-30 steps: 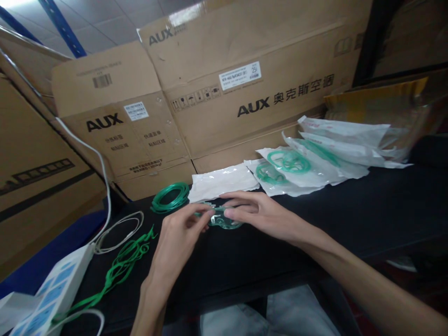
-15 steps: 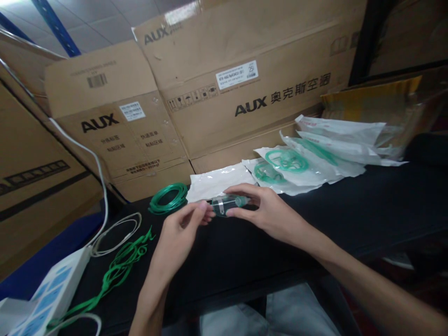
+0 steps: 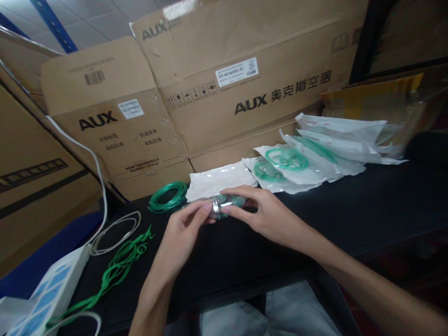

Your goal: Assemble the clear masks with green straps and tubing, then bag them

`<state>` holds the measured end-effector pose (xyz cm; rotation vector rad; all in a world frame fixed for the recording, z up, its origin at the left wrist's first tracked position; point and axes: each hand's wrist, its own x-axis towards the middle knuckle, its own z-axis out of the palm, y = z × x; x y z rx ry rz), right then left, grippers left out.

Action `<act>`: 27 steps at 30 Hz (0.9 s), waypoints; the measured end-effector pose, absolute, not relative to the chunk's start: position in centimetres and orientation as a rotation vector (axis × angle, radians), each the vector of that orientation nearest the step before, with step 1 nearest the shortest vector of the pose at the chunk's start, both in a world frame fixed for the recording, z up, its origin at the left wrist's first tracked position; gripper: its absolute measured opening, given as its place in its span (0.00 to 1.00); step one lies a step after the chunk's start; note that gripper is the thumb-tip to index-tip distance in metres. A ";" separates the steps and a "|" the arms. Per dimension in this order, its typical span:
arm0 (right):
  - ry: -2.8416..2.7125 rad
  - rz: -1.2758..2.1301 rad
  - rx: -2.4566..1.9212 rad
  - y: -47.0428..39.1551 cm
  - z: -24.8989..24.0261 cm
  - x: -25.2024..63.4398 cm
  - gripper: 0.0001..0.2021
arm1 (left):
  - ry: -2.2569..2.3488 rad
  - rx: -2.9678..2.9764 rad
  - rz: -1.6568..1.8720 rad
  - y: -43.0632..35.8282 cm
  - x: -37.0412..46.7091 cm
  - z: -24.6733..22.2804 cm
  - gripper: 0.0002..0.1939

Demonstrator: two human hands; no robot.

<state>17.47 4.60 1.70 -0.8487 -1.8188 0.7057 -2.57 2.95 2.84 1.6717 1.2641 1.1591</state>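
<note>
A small clear plastic mask (image 3: 220,208) with a metal strip is held between both hands above the black table. My left hand (image 3: 187,224) pinches its left end with thumb and fingers. My right hand (image 3: 259,210) grips the other end, where a pale green part shows. Behind them lies a flat white pouch (image 3: 220,179). A coil of green tubing (image 3: 168,197) rests left of the pouch, and a tangle of green elastic straps (image 3: 122,263) lies nearer on the left.
Clear-and-white packages with green tubing (image 3: 287,159) lie at the back right. Large cardboard boxes (image 3: 217,116) stand behind the table (image 3: 280,261). At the left are a white power strip (image 3: 56,289), its cable and a thin pale cord (image 3: 119,238).
The mask has turned, and its metal strip now faces differently. My left fingers have moved slightly right, onto the mask's body beside the strip.
</note>
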 end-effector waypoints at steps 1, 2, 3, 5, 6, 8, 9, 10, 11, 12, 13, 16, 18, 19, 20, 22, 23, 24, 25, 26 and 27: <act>-1.813 0.753 -0.863 4.5 1.7 17.4 0.15 | 1.266 1.660 1.161 2.9 -2.5 2.8 0.19; -1.808 0.790 -0.869 4.5 1.8 17.4 0.15 | 1.275 1.648 1.161 2.9 -2.4 2.8 0.18; -1.803 0.807 -0.869 4.4 1.8 17.4 0.15 | 1.285 1.639 1.158 2.9 -2.4 2.8 0.18; -1.800 0.785 -0.857 4.4 1.8 17.4 0.16 | 1.300 1.631 1.142 2.9 -2.4 2.8 0.18; -1.804 0.756 -0.845 4.4 1.8 17.4 0.16 | 1.303 1.630 1.135 3.0 -2.5 2.8 0.18; -1.822 0.691 -0.815 4.3 1.8 17.4 0.16 | 1.307 1.625 1.131 3.0 -2.5 2.7 0.18; -1.833 0.663 -0.799 4.3 1.8 17.4 0.15 | 1.309 1.619 1.134 3.0 -2.6 2.7 0.17; -1.844 0.643 -0.785 4.3 1.7 17.4 0.15 | 1.314 1.611 1.137 3.0 -2.6 2.7 0.17; -1.853 0.630 -0.774 4.4 1.7 17.4 0.15 | 1.317 1.602 1.140 3.0 -2.5 2.6 0.17; -1.860 0.623 -0.764 4.4 1.6 17.5 0.15 | 1.319 1.595 1.144 3.1 -2.5 2.6 0.16; -1.866 0.618 -0.750 4.4 1.6 17.5 0.15 | 1.321 1.591 1.147 3.1 -2.5 2.6 0.16; -1.881 0.612 -0.717 4.6 1.5 17.6 0.15 | 1.340 1.594 1.154 3.2 -2.3 2.5 0.15; -1.883 0.607 -0.711 4.6 1.5 17.5 0.15 | 1.348 1.593 1.168 3.2 -2.2 2.4 0.13; -1.881 0.613 -0.717 4.5 1.5 17.5 0.15 | 1.344 1.588 1.178 3.2 -2.1 2.4 0.13; -1.873 0.626 -0.726 4.5 1.6 17.4 0.15 | 1.335 1.582 1.191 3.2 -2.1 2.4 0.13; -1.850 0.686 -0.760 4.3 1.7 17.3 0.14 | 1.305 1.572 1.212 3.1 -2.1 2.4 0.14; -1.835 0.725 -0.783 4.3 1.8 17.3 0.14 | 1.289 1.572 1.217 3.0 -2.2 2.4 0.14; -1.820 0.765 -0.804 4.2 1.9 17.3 0.14 | 1.274 1.575 1.216 2.9 -2.2 2.5 0.14; -1.807 0.800 -0.816 4.2 2.0 17.3 0.14 | 1.265 1.583 1.207 2.8 -2.3 2.6 0.14; -1.803 0.831 -0.820 4.2 2.0 17.3 0.13 | 1.260 1.591 1.196 2.7 -2.4 2.7 0.14; -1.801 0.856 -0.813 4.2 2.1 17.3 0.13 | 1.256 1.598 1.183 2.6 -2.4 2.8 0.14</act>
